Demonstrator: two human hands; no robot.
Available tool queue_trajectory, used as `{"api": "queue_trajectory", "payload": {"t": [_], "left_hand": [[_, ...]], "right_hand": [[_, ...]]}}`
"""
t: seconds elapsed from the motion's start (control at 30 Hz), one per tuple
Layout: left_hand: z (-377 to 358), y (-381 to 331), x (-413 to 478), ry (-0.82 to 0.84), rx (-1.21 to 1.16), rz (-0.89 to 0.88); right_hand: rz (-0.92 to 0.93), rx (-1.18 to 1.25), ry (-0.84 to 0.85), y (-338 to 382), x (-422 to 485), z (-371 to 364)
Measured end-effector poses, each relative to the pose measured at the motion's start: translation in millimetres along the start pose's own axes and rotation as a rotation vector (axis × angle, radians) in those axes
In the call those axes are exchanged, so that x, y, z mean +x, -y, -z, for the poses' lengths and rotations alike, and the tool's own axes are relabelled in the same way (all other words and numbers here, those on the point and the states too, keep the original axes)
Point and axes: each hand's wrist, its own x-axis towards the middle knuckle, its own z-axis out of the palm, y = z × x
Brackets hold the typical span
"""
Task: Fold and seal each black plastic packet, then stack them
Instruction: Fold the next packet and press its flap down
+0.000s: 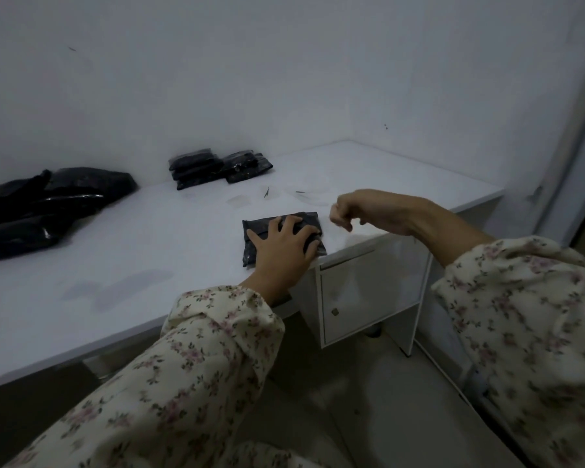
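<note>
**A:** Where's the black packet [249,255]?

**B:** Under my left grip [281,241], whose fingers are spread flat and pressing it on the counter [132,265] edge. It looks like soft, slick plastic, probably light. I'd hold it at the fold.

**A:** And the right grip [343,214]?

**B:** Just right of it, raised, fingers curled. Whether it pinches tape, I cannot tell.

Dim rm: white desk [149,298] w/ cabinet door [358,298], pale walls [284,62], grey floor [368,400].
</note>
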Motion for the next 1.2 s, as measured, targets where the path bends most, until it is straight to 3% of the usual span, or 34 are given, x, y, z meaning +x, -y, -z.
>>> {"api": "queue_trajectory", "payload": {"t": [0.23,0.4,0.47,0.6,0.67,0.8,1.03,1.2], "left_hand": [[5.1,19.5,-9.4,-0.047,0.031,-0.028],[13.4,60.1,-24.1,-0.009,-0.001,0.029],[21.2,74.6,-26.1,0.042,-0.148,0.051],[54.7,85.0,-30.4,0.166,-0.912,0.147],[63.4,87.2,-32.3,0.194,-1.096,0.201],[55.3,100.1,-25.6,0.234,-1.204,0.29],[52.8,104.2,-19.5,0.309,-1.134,0.336],[57.6,108.3,-21.0,0.31,-1.339,0.377]], "right_hand": [[0.101,0.164,0.156,33.9,7.9,4.5],[0.077,0.606,0.248,40.5,34.6,-16.9],[0.088,0.737,0.29,44.9,46.1,-30.1],[0.104,0.9,0.31,61.3,64.1,-48.9],[0.132,0.975,0.297,68.8,71.4,-50.3],[0.149,1.085,0.262,71.8,84.5,-54.3],[0.121,1.177,0.176,69.4,96.7,-57.3],[0.111,1.177,0.121,68.7,96.4,-42.2]]}}
